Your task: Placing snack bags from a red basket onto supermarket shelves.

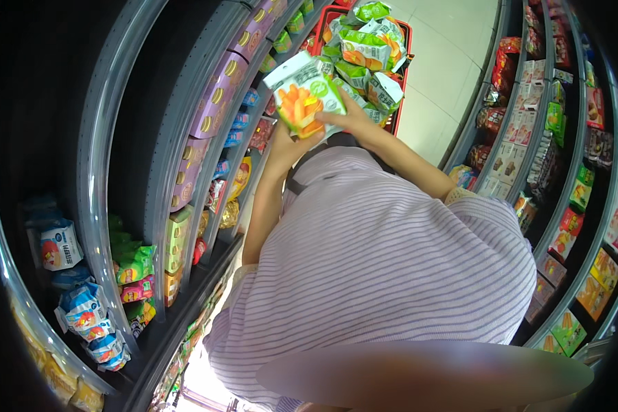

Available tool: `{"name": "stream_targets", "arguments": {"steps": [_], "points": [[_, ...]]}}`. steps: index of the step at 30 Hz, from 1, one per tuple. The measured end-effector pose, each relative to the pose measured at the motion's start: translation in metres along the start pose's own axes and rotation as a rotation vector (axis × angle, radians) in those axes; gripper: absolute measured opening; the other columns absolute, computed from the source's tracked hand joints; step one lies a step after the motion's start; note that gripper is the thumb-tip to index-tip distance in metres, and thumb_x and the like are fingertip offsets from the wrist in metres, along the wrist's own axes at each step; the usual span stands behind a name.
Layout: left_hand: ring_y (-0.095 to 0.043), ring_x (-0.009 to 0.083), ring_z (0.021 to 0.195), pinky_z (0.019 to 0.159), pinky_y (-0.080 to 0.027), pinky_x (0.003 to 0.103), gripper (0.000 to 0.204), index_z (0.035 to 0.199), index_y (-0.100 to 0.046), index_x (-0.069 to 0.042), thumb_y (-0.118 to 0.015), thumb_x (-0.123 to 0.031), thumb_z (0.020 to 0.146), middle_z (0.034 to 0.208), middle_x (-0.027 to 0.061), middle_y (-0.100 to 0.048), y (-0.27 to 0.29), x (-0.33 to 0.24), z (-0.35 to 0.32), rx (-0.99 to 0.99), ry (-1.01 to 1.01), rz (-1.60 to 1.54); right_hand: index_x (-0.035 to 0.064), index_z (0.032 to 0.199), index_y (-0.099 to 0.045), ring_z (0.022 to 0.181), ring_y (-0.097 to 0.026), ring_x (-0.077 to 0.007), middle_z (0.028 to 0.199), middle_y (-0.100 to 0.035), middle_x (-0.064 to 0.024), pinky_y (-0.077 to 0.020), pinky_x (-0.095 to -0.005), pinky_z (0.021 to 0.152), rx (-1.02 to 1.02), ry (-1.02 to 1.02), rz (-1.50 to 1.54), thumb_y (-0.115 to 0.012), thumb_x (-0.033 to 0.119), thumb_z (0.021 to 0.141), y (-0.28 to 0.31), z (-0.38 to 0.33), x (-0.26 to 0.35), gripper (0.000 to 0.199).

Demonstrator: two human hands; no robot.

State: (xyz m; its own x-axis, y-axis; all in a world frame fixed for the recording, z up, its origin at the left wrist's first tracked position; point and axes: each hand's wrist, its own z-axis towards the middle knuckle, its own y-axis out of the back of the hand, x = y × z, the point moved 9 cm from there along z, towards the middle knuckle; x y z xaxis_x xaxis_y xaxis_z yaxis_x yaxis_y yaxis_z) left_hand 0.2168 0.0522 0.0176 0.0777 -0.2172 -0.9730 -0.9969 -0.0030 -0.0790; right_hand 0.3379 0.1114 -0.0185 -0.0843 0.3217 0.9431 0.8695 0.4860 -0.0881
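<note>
A white and green snack bag [301,93] with orange sticks pictured on it is held between both hands, its front turned upward. My left hand [290,143] grips the lower left edge, the thumb near the bottom corner. On the bag's right side, my right hand [347,115] is closed round the edge with fingers partly over the front. Just beyond the hands stands a red shopping basket [408,51], heaped with similar green and white bags [364,49]. The held bag overlaps the basket's near left part and hides some of it.
Curved shelving [134,62] runs along my left, with purple boxes [220,93], blue and white packs [86,312] and green bags [136,264]. Another stocked shelf unit [553,137] lines the right. Pale floor tiles [436,75] lie between the basket and that unit.
</note>
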Motion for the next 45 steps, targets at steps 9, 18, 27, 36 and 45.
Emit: {"name": "stream_targets", "arguments": {"steps": [9, 18, 27, 36, 45], "points": [[-0.044, 0.0268, 0.123, 0.094, -0.043, 0.037, 0.086, 0.142, -0.026, -0.006, -0.076, -0.024, 0.075, 0.137, 0.0192, -0.04, 0.014, 0.082, 0.037, 0.014, 0.138, 0.189, 0.0006, 0.136, -0.029, 0.098, -0.058, -0.0413, 0.111, -0.054, -0.028, -0.0489, -0.0427, 0.08, -0.417, 0.183, -0.842, -0.073, 0.034, 0.071, 0.088, 0.014, 0.022, 0.085], [-0.055, 0.0214, 0.11, 0.092, -0.044, 0.032, 0.049, 0.126, -0.05, -0.003, -0.066, -0.02, 0.083, 0.12, 0.0122, -0.057, 0.025, 0.144, 0.049, 0.105, 0.074, 0.329, 0.0073, 0.136, -0.031, 0.076, -0.065, -0.0377, 0.127, -0.04, -0.0309, -0.0531, -0.0423, 0.059, -0.347, 0.118, -1.266, -0.072, 0.038, 0.073, 0.075, 0.029, -0.012, 0.081], [-0.063, 0.0176, 0.09, 0.078, -0.049, 0.029, 0.035, 0.113, -0.06, -0.004, -0.059, -0.024, 0.084, 0.101, 0.0091, -0.065, 0.15, 0.265, -0.126, -0.35, 0.569, 0.331, 0.0083, 0.137, -0.031, 0.076, -0.064, -0.0363, 0.119, -0.048, -0.0219, -0.0524, -0.0432, 0.061, -0.195, 0.186, -1.283, -0.071, 0.036, 0.074, 0.052, 0.029, -0.007, 0.079], [-0.064, 0.0167, 0.08, 0.066, -0.051, 0.034, 0.029, 0.109, -0.061, -0.008, -0.057, -0.025, 0.086, 0.097, 0.0065, -0.065, 0.113, 0.379, -0.25, -0.175, 0.987, 0.423, 0.0062, 0.125, -0.046, 0.103, -0.057, -0.0329, 0.115, -0.056, -0.0164, -0.0496, -0.0442, 0.076, -0.487, 0.405, -1.49, -0.069, 0.043, 0.075, 0.115, 0.091, 0.059, 0.065], [-0.062, 0.0228, 0.084, 0.071, -0.049, 0.036, 0.03, 0.109, -0.06, -0.007, -0.055, -0.026, 0.085, 0.098, 0.01, -0.064, 0.101, 0.39, -0.286, -0.286, 0.997, 0.306, 0.0068, 0.127, -0.046, 0.101, -0.06, -0.0325, 0.117, -0.057, -0.0191, -0.0494, -0.0435, 0.08, -0.237, 0.055, -1.453, -0.076, 0.041, 0.068, 0.17, 0.146, 0.0, 0.075]]}}
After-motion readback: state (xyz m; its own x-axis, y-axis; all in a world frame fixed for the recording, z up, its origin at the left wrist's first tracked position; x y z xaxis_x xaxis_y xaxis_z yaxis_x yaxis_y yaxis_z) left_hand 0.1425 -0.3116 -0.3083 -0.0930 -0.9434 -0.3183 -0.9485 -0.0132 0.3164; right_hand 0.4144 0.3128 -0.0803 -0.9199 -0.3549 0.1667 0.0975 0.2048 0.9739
